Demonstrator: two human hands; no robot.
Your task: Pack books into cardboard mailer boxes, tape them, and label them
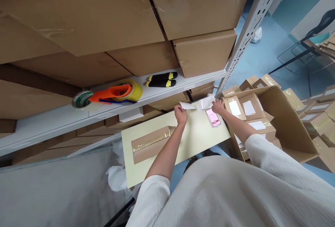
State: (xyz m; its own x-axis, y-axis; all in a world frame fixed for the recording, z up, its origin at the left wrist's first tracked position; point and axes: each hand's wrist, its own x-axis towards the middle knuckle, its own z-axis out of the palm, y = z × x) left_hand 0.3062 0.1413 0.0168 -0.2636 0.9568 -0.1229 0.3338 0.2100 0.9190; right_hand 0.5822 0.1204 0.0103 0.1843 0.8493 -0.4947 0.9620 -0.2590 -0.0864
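You are holding a white paper slip (187,105) in your left hand (181,114), the fingers pinched together on its near end; the slip's long axis is running left to right, pointing toward your other hand. Your right hand (218,106) is gripping a second white slip (206,102) by its right edge, fingers closed on it, so the two slips are lying nearly end to end, just apart, above the far edge of the pale yellow board (193,139). Neither hand is nearer than the other; each is already on its own slip.

Just below your right hand, a phone (213,117) is lying face up on the board, its screen glowing pink and blurred, so nothing on it can be read. A flat taped cardboard packet (149,144) is resting on the board, well apart to the left of your left hand.

On the white shelf (52,122) above, a tape roll (82,100) with a green-printed core is sitting beside an orange tape dispenser (116,93); its lettering is too small to read. To your right, an open carton (288,122) is holding small boxes with white labels (248,107), their print illegible.
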